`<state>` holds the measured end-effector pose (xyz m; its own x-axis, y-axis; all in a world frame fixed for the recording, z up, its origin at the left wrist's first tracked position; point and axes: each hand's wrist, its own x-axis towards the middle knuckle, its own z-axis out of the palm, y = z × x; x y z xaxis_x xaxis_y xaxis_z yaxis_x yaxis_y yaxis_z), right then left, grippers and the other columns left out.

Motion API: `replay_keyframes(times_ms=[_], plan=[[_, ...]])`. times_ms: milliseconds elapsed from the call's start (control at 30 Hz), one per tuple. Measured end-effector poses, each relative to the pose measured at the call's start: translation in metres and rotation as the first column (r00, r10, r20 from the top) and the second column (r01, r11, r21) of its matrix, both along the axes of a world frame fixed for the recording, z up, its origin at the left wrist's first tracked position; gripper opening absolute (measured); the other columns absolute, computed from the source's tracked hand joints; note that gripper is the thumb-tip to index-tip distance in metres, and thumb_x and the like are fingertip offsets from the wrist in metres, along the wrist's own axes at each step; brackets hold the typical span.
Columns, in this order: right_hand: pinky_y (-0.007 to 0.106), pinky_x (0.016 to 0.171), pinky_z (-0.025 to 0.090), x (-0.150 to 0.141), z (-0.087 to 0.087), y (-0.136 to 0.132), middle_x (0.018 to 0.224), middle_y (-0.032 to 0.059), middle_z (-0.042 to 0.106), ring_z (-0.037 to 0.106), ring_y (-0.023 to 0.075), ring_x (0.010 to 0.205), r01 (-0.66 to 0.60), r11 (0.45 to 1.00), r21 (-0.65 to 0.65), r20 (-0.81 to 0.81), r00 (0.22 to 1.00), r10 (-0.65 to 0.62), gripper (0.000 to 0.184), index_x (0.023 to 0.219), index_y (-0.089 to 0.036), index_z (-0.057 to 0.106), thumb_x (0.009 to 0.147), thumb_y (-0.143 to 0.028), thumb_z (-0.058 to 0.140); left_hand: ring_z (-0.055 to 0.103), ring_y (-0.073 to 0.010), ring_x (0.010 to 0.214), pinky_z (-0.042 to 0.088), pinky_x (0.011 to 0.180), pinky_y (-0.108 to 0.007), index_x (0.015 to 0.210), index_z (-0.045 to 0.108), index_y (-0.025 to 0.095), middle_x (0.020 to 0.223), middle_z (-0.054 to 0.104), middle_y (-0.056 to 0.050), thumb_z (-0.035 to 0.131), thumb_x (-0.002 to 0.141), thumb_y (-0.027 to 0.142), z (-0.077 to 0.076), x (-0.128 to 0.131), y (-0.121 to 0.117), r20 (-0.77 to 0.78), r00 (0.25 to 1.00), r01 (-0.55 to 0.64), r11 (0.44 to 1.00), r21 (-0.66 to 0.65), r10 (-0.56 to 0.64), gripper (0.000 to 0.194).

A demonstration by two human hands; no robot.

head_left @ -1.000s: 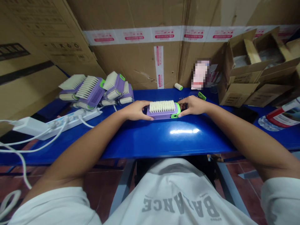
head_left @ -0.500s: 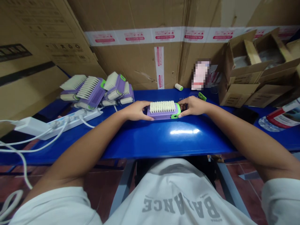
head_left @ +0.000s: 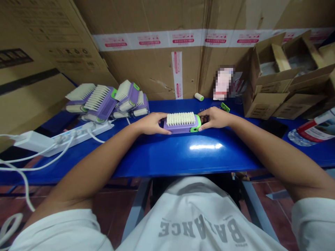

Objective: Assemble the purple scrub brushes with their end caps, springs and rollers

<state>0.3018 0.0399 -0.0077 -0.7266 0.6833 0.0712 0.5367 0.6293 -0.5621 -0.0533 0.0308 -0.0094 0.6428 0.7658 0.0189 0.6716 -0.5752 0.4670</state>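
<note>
A scrubbing brush with cream bristles, a purple body and a bright green end lies flat on the blue table, bristles up. My left hand grips its left end, and my right hand holds its green end, fingers reaching over it. A small green plastic part and a white roller lie just beyond my right hand. Several similar brushes are heaped to the left, clear of both hands.
The blue table ends at a cardboard wall behind. A white power strip with a charger and cables sits at the left. Open cardboard boxes stand at the back right, beside a blurred package.
</note>
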Motion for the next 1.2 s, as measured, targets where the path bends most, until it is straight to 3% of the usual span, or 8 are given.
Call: replay_keyframes(times_ms=[1200], plan=[[0.032,0.069,0.042,-0.0026,0.0022,-0.0022,0.086,0.0048,0.076,0.066,0.0207,0.075,0.023,1.0,-0.012,0.021,1.0,-0.023,0.068,0.11,-0.015,0.083,0.074,-0.073,0.089,0.071,-0.0331,0.132,0.053,0.11,-0.039,0.15,0.066,0.023,0.151,0.072,-0.011,0.084,0.075,0.063,0.0004,0.0004,0.0,-0.032,0.999,0.005,1.0,0.019,-0.005,0.087]])
